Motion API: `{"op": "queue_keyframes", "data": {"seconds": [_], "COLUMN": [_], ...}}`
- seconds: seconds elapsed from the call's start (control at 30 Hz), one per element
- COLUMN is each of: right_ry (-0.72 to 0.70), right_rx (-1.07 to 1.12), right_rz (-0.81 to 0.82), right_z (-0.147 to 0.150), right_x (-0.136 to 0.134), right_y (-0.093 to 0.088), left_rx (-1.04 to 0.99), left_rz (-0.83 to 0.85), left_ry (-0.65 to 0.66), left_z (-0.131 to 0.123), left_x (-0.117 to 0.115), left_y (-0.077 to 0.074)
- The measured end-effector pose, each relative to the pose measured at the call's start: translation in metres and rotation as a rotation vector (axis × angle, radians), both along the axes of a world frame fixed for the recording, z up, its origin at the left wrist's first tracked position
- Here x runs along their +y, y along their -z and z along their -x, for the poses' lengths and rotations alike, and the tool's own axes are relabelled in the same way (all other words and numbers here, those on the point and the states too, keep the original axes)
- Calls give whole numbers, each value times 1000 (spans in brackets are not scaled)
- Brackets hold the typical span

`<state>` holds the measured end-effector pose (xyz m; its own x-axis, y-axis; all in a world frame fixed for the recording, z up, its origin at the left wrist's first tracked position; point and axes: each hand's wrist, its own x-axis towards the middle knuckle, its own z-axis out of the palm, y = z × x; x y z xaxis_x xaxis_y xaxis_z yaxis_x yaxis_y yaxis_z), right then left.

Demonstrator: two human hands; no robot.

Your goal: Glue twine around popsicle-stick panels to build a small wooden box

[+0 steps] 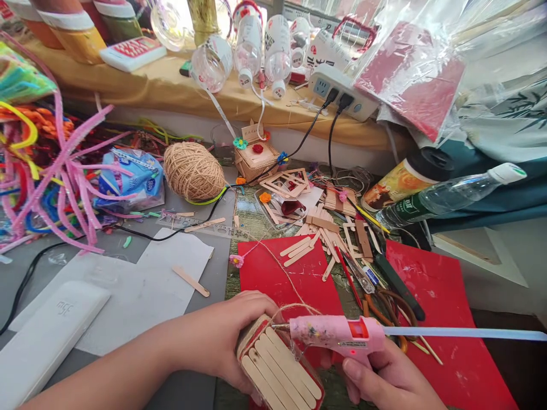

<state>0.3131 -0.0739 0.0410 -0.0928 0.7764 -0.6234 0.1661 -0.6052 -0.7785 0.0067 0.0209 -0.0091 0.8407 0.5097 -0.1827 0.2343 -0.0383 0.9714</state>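
My left hand (226,336) is wrapped round a small box made of popsicle sticks (277,370), held low at the front over a red sheet (294,273). My right hand (384,381) grips a pink hot glue gun (342,336). Its nozzle points left and touches the box's upper edge, where a strand of twine (294,307) loops over it. A clear glue stick (465,334) juts from the gun's back to the right. The twine runs up and left toward a ball of jute string (193,171).
Loose popsicle sticks (325,233), stick frames and pliers (384,302) litter the middle. Pink pipe cleaners (64,171) pile at left. A white case (47,336) and paper lie front left. Bottles (448,196), a power strip (342,91) and a second red sheet (448,307) are at right.
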Motion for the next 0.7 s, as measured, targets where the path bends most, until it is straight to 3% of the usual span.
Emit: {"op": "queue_keyframes", "data": {"seconds": [0.23, 0.5, 0.7], "right_ry": [40, -79, -122], "right_rx": [21, -70, -152], "right_rz": [3, 25, -35], "right_z": [4, -2, -1], "right_x": [-1, 8, 15], "right_y": [0, -5, -19], "left_rx": [-11, -21, -15], "left_rz": [-12, -18, -13], "left_ry": [3, 5, -1], "left_z": [0, -1, -1], "left_x": [0, 1, 1], "left_y": [2, 0, 0]}}
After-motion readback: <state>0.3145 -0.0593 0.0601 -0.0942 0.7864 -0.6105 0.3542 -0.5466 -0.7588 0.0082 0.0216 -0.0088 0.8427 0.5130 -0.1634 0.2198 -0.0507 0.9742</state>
